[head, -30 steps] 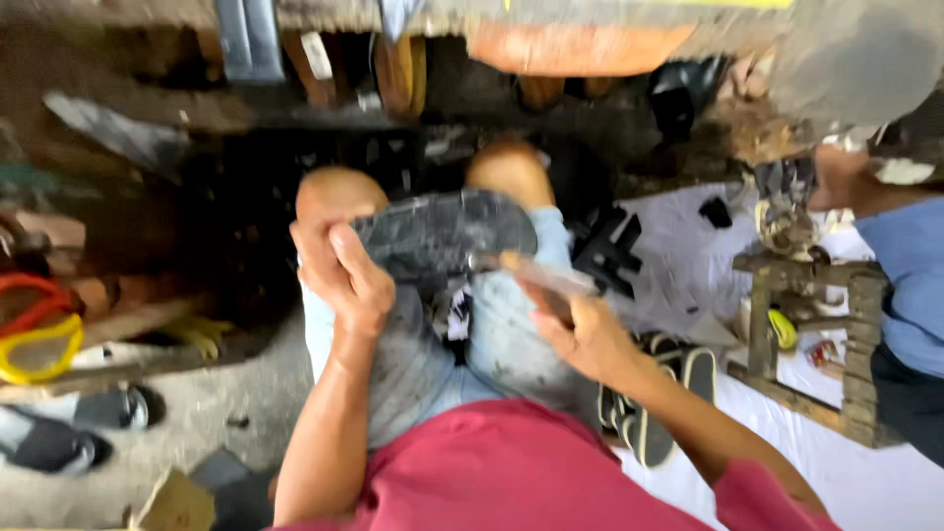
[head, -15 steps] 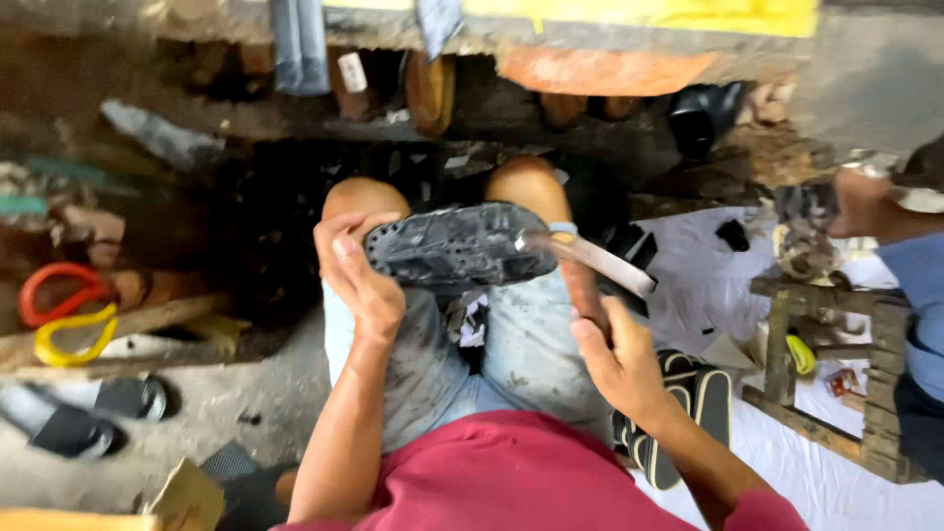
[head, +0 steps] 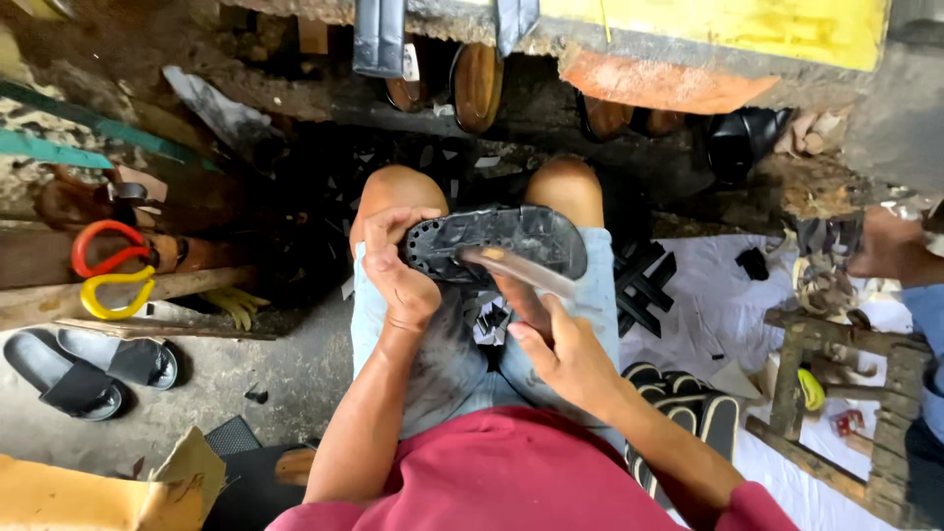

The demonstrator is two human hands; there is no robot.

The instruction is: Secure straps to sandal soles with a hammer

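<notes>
Across the knees, a black sole (head: 497, 239) was gripped at its heel end by the left hand (head: 401, 270), tread up so it stayed put, while a knife (head: 519, 270) was held against it in the closed right hand (head: 562, 354).

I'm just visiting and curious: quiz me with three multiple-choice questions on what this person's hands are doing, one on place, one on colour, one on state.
1. Where does the shoe sole rest?
A. on the floor
B. across the knees
C. on the wooden stool

2. What colour is the person's shirt?
A. red
B. green
C. white

3. What does the right hand hold?
A. nothing
B. a hammer
C. a blade

Answers: 1 B, the left hand steadies it over both knees; 2 A, red cloth fills the bottom edge; 3 C, the blade lies against the sole.
</notes>
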